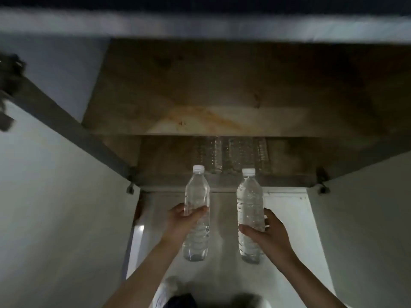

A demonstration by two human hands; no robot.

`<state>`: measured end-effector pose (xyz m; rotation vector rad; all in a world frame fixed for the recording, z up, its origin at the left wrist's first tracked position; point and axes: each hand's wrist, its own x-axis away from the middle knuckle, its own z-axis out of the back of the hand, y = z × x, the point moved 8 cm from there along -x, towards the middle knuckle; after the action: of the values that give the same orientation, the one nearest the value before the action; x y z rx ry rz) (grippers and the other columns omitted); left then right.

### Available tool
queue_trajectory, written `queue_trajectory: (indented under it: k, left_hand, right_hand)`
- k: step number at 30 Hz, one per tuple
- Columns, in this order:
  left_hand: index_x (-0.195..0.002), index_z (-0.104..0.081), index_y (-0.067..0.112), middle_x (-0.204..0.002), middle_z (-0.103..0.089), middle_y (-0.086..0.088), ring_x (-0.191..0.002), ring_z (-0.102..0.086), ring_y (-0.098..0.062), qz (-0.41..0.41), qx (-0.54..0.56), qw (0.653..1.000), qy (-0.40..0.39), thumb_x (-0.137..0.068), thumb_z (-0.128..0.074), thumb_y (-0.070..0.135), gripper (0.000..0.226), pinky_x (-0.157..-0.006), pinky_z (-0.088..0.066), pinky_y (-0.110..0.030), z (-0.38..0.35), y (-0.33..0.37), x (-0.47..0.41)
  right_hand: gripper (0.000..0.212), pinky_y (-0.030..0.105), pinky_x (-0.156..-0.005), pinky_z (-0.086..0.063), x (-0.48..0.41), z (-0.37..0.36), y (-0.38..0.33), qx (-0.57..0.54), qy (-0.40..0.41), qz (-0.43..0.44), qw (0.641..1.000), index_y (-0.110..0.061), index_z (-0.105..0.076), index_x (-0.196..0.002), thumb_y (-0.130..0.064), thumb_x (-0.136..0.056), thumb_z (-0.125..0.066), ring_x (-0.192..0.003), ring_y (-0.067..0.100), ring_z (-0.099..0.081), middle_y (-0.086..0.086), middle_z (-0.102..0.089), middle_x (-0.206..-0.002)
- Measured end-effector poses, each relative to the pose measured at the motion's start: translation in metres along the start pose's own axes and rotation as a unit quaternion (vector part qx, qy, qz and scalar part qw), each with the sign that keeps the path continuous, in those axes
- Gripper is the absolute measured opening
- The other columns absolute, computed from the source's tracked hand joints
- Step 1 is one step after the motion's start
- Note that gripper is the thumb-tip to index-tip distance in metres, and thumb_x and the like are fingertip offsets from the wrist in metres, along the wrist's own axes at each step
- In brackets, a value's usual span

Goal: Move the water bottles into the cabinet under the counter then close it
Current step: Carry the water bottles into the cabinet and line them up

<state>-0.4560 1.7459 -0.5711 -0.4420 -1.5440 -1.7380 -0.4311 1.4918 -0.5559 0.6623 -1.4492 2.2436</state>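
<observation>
The person is standing at the open cabinet (200,103) under the counter (200,25), looking down into it, and is holding 2 clear water bottles with white caps out in front. The left hand (186,221) is wrapping around the middle of the left bottle (196,205), thumb across its front; the right hand (270,232) is gripping the right bottle (250,210) from the side at about the same height. Both bottles are being carried with their long axes pointing toward the cabinet, caps leading and bases nearest the body, side by side and apart from each other, over the pale floor (289,218) just short of the cabinet's front edge. Just inside that front edge, a cluster of stored bottles (231,154) is already sitting on the stained lower shelf, directly ahead of the 2 caps. The left door (55,196) and the right door (367,207) are hanging open to either side. Neither hand looks clearly nearer the opening. The coming move seems to turn on this: each bottle lies straight ahead of its hand, so a forward push should carry it in beside or in front of the stored cluster, and the free shelf space toward the left and right edges probably suits each hand's own side.
</observation>
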Motion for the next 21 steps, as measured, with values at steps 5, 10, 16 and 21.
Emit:
queue_trajectory:
  k: [5, 10, 16, 21]
  left_hand:
    - [-0.078, -0.075, 0.013, -0.071, -0.075, -0.006, -0.063, -0.068, -0.014, -0.087, 0.025, 0.996, 0.006, -0.073, -0.083, 0.025, 0.015, -0.063, -0.054, -0.027, -0.014, -0.027, -0.116]
    - [-0.083, -0.076, 0.015, -0.065, -0.074, 0.004, -0.059, -0.069, -0.007, -0.142, 0.053, 0.988, 0.030, -0.075, -0.079, 0.030, 0.018, -0.047, -0.049, -0.016, -0.012, -0.018, -0.191]
    - [-0.088, -0.074, 0.016, -0.085, -0.076, -0.004, -0.083, -0.072, -0.021, -0.177, 0.081, 0.979, 0.053, -0.075, -0.079, 0.038, 0.026, -0.071, -0.056, -0.031, 0.008, 0.021, -0.221]
    - [-0.099, -0.066, 0.018, -0.095, -0.072, -0.007, -0.088, -0.069, -0.025, -0.114, 0.100, 0.988, 0.034, -0.065, -0.086, 0.044, 0.048, -0.076, -0.051, -0.034, 0.021, 0.035, -0.257]
  right_hand:
    - [0.046, 0.023, -0.064, -0.056, -0.108, -0.043, 0.045, -0.010, 0.006, 0.066, 0.998, -0.022, -0.066, -0.107, -0.016, -0.068, -0.088, -0.074, 0.011, -0.072, -0.003, -0.075, -0.089]
    - [0.039, 0.022, -0.055, -0.055, -0.172, -0.083, 0.039, -0.028, 0.005, 0.154, 0.988, -0.025, -0.067, -0.100, -0.020, -0.068, -0.087, -0.067, 0.005, -0.070, -0.006, -0.074, -0.082]
    - [0.030, 0.017, -0.054, -0.052, -0.199, -0.118, -0.013, -0.061, -0.018, 0.219, 0.974, -0.024, -0.068, -0.102, -0.027, -0.075, -0.083, -0.067, 0.005, -0.072, -0.007, -0.076, -0.081]
    - [0.022, 0.018, -0.061, -0.053, -0.220, -0.140, -0.061, -0.007, -0.046, 0.241, 0.970, -0.032, -0.065, -0.099, -0.040, -0.081, -0.075, -0.072, -0.002, -0.070, -0.016, -0.074, -0.081]
